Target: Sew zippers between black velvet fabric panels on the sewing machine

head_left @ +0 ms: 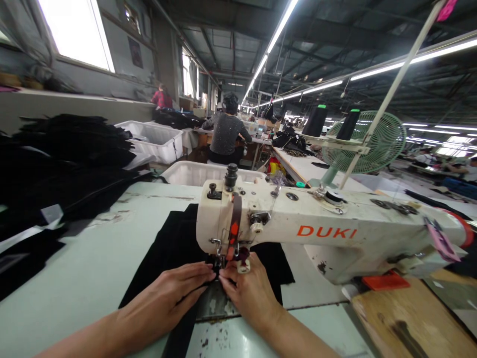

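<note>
A white sewing machine (276, 223) with orange "DUKI" lettering stands across the middle. Dark cloth (169, 243) lies under its needle and spreads to both sides, with a strip hanging towards me. My left hand (167, 293) rests on this black fabric left of the presser foot (219, 263), its fingers close together and the fingertips gripping the cloth at the foot. On the other side, my right hand (251, 288) is closed, thumb and fingers pinching the fabric just right of the foot. The exact edge between my fingertips is hidden.
Stacked black fabric (70, 149) fills the left side. White plastic bins (160, 141) stand behind the table. Black thread cones (315, 122) and a green fan (383, 136) are at the right. A wooden board (410, 313) lies at lower right. A person (228, 132) sits ahead, facing away.
</note>
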Demonstrator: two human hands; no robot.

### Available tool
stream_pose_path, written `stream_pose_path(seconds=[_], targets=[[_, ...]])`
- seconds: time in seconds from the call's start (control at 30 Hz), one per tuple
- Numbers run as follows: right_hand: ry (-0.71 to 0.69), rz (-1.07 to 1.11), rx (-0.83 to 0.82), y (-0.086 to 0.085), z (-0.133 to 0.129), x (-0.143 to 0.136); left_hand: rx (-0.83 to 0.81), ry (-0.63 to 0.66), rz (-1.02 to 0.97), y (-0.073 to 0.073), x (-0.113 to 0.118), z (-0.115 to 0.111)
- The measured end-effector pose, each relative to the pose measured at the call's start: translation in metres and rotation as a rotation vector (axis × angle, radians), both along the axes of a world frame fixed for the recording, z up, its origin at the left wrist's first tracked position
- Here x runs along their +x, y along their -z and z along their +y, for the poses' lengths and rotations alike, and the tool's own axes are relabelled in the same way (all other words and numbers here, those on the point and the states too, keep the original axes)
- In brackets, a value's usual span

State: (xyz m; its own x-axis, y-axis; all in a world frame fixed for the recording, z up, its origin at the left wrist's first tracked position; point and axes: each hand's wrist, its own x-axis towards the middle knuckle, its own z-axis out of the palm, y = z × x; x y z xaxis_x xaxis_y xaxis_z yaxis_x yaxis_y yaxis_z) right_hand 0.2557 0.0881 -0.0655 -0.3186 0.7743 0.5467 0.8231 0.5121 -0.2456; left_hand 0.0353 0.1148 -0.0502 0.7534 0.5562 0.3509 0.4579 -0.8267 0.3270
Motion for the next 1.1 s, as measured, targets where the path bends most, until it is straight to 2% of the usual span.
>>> stream_pose_path(seconds=[0.13,0.23,0.47,0.63,0.8,0.97,1.1], targets=[[-0.003,0.023,0.010,0.003,-0.001,0.002,0.120,0.140,0.102,0.004,-0.003,0.001],[-0.019,0.028,0.021,0.005,-0.002,0.004,0.219,0.191,0.189,0.004,-0.003,0.003],[-0.057,0.096,0.107,0.011,0.002,0.005,0.363,0.211,0.310,-0.018,0.005,0.005],[-0.074,0.146,0.168,0.014,0.005,0.003,0.408,0.179,0.255,-0.019,0.007,0.008],[-0.071,0.136,0.187,0.008,0.006,0.005,0.516,0.167,0.243,-0.023,0.007,0.007],[-0.057,0.127,0.138,0.004,0.004,0.007,0.494,0.151,0.239,-0.023,0.007,0.007],[-0.056,0.126,0.119,0.005,0.003,0.007,0.367,0.134,0.194,-0.016,0.006,0.010]])
